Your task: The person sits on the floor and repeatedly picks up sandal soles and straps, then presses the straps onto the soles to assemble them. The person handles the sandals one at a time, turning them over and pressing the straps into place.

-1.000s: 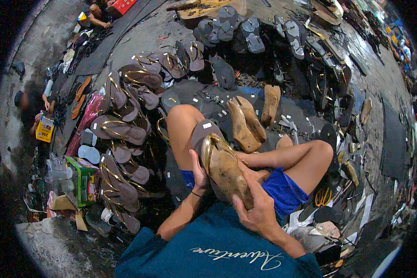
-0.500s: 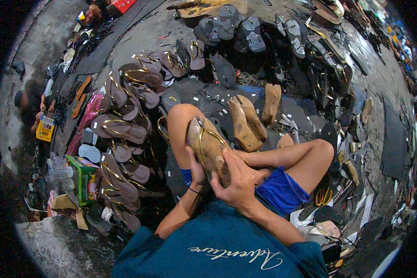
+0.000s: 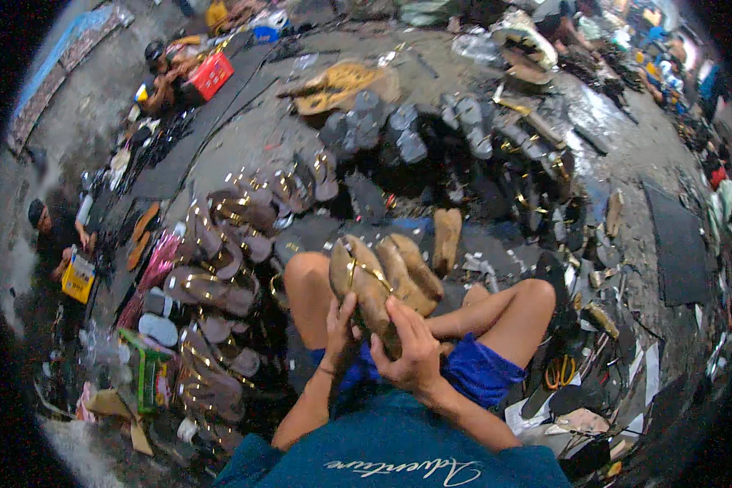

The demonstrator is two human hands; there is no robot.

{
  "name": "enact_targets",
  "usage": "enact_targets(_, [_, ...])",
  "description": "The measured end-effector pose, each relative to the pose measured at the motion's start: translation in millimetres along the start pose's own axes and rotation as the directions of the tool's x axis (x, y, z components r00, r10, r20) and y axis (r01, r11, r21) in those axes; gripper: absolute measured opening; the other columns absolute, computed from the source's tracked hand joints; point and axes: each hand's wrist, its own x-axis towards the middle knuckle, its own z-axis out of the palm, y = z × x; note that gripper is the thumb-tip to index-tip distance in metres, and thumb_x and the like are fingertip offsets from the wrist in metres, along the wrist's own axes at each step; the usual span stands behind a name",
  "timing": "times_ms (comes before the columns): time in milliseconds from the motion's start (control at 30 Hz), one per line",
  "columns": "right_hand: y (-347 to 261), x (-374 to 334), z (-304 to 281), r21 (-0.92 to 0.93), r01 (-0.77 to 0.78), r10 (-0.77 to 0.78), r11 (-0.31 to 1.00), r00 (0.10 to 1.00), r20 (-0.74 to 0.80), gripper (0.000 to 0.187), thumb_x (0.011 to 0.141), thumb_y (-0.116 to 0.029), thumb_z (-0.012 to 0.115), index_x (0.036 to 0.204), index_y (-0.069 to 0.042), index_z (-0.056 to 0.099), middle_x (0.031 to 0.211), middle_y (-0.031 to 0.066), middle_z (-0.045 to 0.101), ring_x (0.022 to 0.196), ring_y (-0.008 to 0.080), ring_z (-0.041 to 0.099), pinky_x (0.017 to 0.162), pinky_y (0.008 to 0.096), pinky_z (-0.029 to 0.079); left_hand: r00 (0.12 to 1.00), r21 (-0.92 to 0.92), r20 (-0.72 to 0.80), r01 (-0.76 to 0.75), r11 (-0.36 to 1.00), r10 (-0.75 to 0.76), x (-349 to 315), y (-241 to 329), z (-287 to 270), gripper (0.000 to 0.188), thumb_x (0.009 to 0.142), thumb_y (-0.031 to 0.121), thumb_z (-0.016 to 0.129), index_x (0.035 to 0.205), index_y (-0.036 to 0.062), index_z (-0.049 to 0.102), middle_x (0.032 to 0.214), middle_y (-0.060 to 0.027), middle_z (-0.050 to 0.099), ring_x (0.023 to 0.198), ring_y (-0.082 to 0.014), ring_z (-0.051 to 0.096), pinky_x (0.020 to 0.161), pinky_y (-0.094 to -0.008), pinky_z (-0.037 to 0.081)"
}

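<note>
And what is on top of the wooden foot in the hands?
A gold strap crosses the wooden foot. The right hand covers part of the wood; its underside is hidden.

Brown foot-shaped wooden last [image 3: 369,304] looks smooth, stained, low in sheen. Thin gold V-shaped strap [image 3: 374,274]: glossy, metallic-looking. Dark teal shirt [image 3: 358,431]: matt cloth. Grey concrete-like floor [image 3: 240,134]: rough, mostly matt.

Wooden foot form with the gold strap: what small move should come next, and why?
Perhaps the right hand should press the gold strap snug against the wooden foot form: it grips near one strap end, while the left hand supports the form's other side.
</note>
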Motion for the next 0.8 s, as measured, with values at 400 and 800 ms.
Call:
enact_targets(400, [28,27,-47,0.084,-0.065,0.069,0.994,0.996,-0.052,0.040,0.081,-0.025,0.071,0.114,-0.003,0.063,0.105,0.0161,0.062,0.094,0.0270,0.061,0.081,0.0331,0.049,0.959,0.178,0.158,0.207,0.962,-0.235,-5,51,34,0.115,0.070,0.040,0.083,0.146,0.0039,0.004,0.135,-0.0168,0.040,0.125,-0.0271,0.043,0.106,-0.0408,0.036])
enact_targets(800, [6,-19,-48,0.070,-0.163,0.123,0.984,0.912,0.391,0.101,0.066,-0.039,0.084,0.139,0.004,0.030,0.127,0.0271,0.046,0.119,0.0409,0.048,0.101,0.0408,0.040,0.985,0.048,0.004,0.174,0.983,-0.175,5,36,26,0.094,0.081,0.035,0.075,0.144,0.0020,0.015,0.126,-0.0127,0.048,0.112,-0.0221,0.052,0.093,-0.0351,0.047])
